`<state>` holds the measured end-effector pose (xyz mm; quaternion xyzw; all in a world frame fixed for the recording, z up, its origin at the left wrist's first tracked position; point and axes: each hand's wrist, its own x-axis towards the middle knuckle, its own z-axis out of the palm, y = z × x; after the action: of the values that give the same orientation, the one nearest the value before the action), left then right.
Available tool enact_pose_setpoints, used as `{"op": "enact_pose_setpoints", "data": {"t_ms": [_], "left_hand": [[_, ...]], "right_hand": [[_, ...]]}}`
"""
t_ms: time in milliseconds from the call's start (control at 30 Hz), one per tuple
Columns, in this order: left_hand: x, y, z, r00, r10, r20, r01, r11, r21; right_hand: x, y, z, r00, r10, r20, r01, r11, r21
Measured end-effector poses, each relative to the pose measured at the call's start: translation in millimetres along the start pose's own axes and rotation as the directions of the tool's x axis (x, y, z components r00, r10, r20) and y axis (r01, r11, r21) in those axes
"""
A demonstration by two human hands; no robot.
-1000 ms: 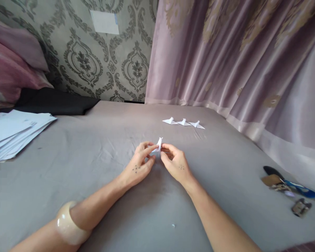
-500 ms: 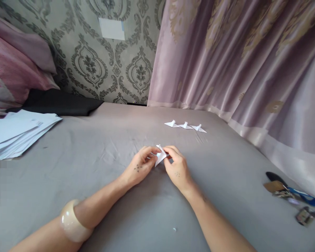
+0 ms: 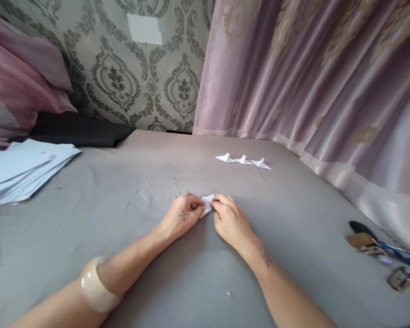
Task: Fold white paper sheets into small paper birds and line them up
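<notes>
A small piece of folded white paper [image 3: 207, 205] is between my two hands, low over the grey sheet. My left hand [image 3: 183, 212] pinches its left side between thumb and fingers. On the other side, my right hand [image 3: 230, 217] has its curled fingers on the paper's right edge; its thumb is partly hidden below them. Farther back, three folded white paper figures [image 3: 243, 160] with pointed ends and raised middles lie in a row, tips touching or nearly so.
A stack of white paper [image 3: 27, 166] lies at the left, before a folded black cloth [image 3: 78, 131]. Keys [image 3: 372, 249] and blue-handled scissors [image 3: 401, 253] lie at the right, by the curtain [image 3: 276, 82]. A tiny white scrap [image 3: 228, 294] is near the front.
The folded paper has tipped from standing up between my fingers to lying flatter. My right hand has turned over more, with its fingers now on top of the paper's edge.
</notes>
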<state>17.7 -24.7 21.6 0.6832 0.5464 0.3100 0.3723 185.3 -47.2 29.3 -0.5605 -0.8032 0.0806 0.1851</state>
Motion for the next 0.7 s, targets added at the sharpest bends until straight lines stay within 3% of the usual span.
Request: {"op": "enact_pose_setpoints", "data": {"t_ms": [133,300,400,533,700], "left_hand": [[-0.2,1.7,1.3,0.999,-0.027,0.016,0.026,0.998,0.052],[1.5,5.2,-4.3,0.995,-0.100,0.008,0.099,0.993,0.056],[6.7,5.5,-10.8,0.980,-0.198,-0.006,0.198,0.979,-0.050],[16.2,5.8,-15.0,0.964,-0.258,0.064,0.266,0.931,-0.252],[23.4,9.5,-12.8,0.941,-0.313,0.127,0.338,0.890,-0.305]], "right_hand": [[1.5,-3.5,3.0,0.989,0.141,-0.043,-0.134,0.981,0.141],[7.5,0.3,11.7,0.982,0.187,-0.012,-0.180,0.960,0.213],[9.7,3.9,14.6,0.979,0.205,0.006,-0.200,0.947,0.250],[9.8,3.8,14.2,0.980,0.200,-0.003,-0.192,0.946,0.261],[9.1,1.5,13.0,0.979,0.203,-0.003,-0.196,0.947,0.254]]}}
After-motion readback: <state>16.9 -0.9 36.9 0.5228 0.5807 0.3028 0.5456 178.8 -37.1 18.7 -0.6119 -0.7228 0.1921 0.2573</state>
